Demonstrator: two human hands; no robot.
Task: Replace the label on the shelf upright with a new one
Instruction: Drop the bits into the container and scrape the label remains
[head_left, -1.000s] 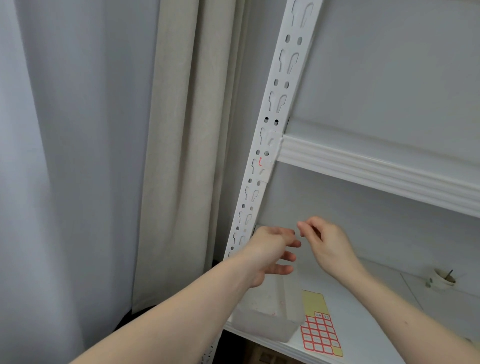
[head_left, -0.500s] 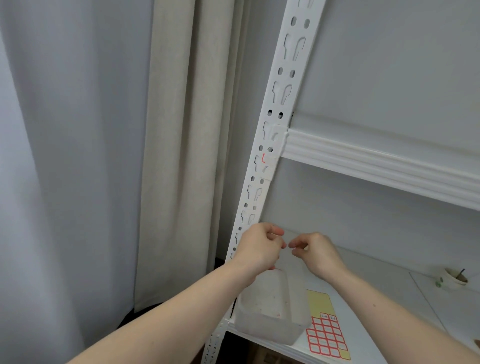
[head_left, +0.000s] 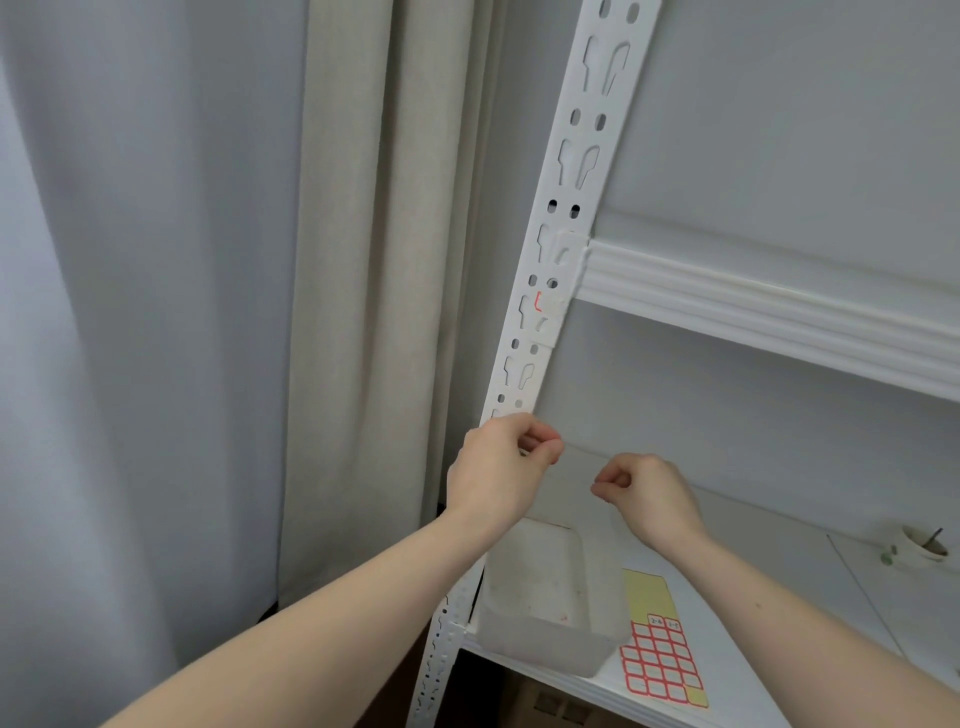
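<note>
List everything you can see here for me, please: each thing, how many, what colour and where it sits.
shelf upright: one, white with punched slots, slanting up the middle.
label remnant: one, white with a red corner mark, on the upright by the upper shelf.
upper shelf: one, white ribbed edge, right of the upright.
lower shelf: one, white, bottom right.
plastic bin: one, translucent white, front left of the lower shelf.
label sheet: one, yellow backing with red-bordered labels, right of the bin.
small cup: one, whitish, far right, contents unclear.
curtains: grey and beige, left.
left hand: fingers curled, pinching; what it holds is too small to tell.
right hand: fingers curled, likewise.
</note>
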